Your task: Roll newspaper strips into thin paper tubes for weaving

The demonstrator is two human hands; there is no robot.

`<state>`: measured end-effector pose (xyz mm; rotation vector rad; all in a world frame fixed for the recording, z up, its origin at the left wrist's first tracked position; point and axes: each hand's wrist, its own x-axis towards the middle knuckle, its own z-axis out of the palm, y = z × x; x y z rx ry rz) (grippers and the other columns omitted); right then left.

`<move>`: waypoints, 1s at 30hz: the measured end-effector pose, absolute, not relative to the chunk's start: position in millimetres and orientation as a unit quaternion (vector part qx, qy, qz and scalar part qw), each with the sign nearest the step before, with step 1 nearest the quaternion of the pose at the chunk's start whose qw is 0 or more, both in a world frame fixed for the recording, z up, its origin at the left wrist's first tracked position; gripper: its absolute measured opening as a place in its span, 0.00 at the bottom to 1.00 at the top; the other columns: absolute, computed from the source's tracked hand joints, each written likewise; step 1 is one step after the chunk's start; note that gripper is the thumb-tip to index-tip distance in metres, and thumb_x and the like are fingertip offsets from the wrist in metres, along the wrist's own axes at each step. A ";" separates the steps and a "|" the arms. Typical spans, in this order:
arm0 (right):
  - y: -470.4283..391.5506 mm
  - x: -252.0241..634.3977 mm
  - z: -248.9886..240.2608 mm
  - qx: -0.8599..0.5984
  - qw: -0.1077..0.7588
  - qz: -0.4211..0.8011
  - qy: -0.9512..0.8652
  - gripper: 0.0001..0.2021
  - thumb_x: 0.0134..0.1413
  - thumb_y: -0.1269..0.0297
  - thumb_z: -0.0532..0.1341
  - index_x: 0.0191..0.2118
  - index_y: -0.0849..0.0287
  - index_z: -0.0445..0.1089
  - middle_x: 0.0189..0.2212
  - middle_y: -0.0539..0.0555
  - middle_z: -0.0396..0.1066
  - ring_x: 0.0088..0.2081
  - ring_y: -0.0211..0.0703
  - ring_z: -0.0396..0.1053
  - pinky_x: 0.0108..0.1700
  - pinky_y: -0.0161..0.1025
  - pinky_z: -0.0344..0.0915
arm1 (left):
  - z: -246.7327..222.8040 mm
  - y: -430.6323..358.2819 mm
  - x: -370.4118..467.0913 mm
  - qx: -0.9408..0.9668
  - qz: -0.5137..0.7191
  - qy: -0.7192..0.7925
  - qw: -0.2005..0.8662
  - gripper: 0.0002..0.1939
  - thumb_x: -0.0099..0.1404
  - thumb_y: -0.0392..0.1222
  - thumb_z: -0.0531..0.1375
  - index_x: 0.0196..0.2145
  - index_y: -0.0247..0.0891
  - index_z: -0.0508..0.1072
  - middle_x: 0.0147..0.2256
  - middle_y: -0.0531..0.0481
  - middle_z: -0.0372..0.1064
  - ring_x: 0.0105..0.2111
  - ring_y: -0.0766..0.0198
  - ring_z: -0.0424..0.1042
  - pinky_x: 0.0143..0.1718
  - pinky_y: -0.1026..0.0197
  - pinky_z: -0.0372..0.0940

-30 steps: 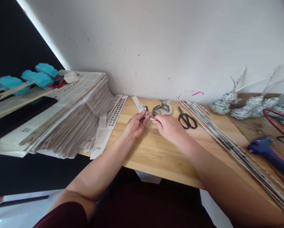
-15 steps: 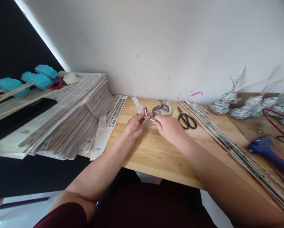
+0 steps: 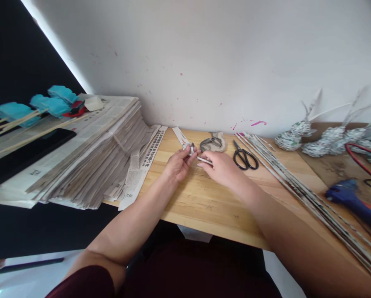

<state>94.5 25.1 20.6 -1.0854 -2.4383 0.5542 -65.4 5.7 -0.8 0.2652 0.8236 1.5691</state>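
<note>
Between the thumb and fingers of my left hand [image 3: 178, 164] is a narrow newspaper strip [image 3: 180, 136], its far end reaching toward the wall. My right hand [image 3: 221, 164] pinches a thin white rolled paper stick [image 3: 205, 160] just right of the left fingertips. Whether the stick and the strip are joined is too small to tell. Behind my right hand lies a beige cloth [image 3: 218, 142] with a dark metal tool [image 3: 210, 143] on it. Black-handled scissors [image 3: 245, 157] rest to the right of that hand.
A tall newspaper stack [image 3: 98, 157] fills the left side, topped by a black phone [image 3: 33, 155] and blue pieces on sticks [image 3: 50, 105]. Long paper rods [image 3: 293, 186] lie at right, beside a blue glue gun [image 3: 353, 200]. Woven paper forms [image 3: 297, 134] stand along the wall.
My right fingers have shifted slightly on the paper stick, and more of it shows. My left hand still grips the strip. The whole view has moved a little.
</note>
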 end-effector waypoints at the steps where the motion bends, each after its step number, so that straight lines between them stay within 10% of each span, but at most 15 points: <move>1: 24.5 93.8 18.8 -0.374 0.219 0.145 -0.889 0.08 0.62 0.61 0.57 0.40 0.58 0.71 0.36 0.56 0.76 0.36 0.44 0.71 0.37 0.37 0.59 | -0.5 5.9 -65.3 0.114 0.683 0.359 0.625 0.08 0.68 0.30 0.56 0.33 0.27 0.74 0.29 0.44 0.76 0.32 0.63 0.79 0.35 0.69 0.74; 7: 26.5 92.9 18.6 -0.378 0.176 0.135 -0.899 0.14 0.66 0.64 0.51 0.35 0.59 0.72 0.33 0.58 0.76 0.35 0.45 0.71 0.37 0.38 0.58 | 1.5 4.6 -65.1 0.115 0.673 0.365 0.633 0.07 0.68 0.32 0.57 0.34 0.27 0.75 0.31 0.42 0.76 0.34 0.61 0.79 0.37 0.66 0.75; 15: 29.6 97.4 27.0 -0.444 0.091 0.539 -0.710 0.16 0.68 0.59 0.47 0.33 0.59 0.65 0.17 0.46 0.57 0.15 0.34 0.54 0.20 0.34 0.50 | 3.7 0.5 -65.0 0.141 0.642 0.364 0.660 0.06 0.66 0.29 0.57 0.36 0.28 0.74 0.32 0.42 0.76 0.35 0.63 0.79 0.37 0.70 0.74; 23: 18.7 91.2 22.9 -0.383 0.179 0.092 -0.901 0.10 0.64 0.61 0.55 0.44 0.58 0.71 0.36 0.58 0.76 0.36 0.46 0.72 0.35 0.38 0.58 | 0.9 4.8 -66.1 0.118 0.670 0.373 0.631 0.06 0.66 0.29 0.57 0.38 0.27 0.75 0.31 0.43 0.76 0.33 0.65 0.79 0.38 0.70 0.74; 30: 22.4 90.7 27.5 -0.432 0.131 0.342 -0.824 0.16 0.67 0.61 0.50 0.32 0.59 0.70 0.26 0.54 0.74 0.25 0.38 0.70 0.30 0.35 0.61 | 2.6 3.0 -67.6 0.116 0.664 0.371 0.639 0.05 0.65 0.29 0.58 0.37 0.27 0.75 0.31 0.42 0.76 0.34 0.62 0.79 0.36 0.68 0.75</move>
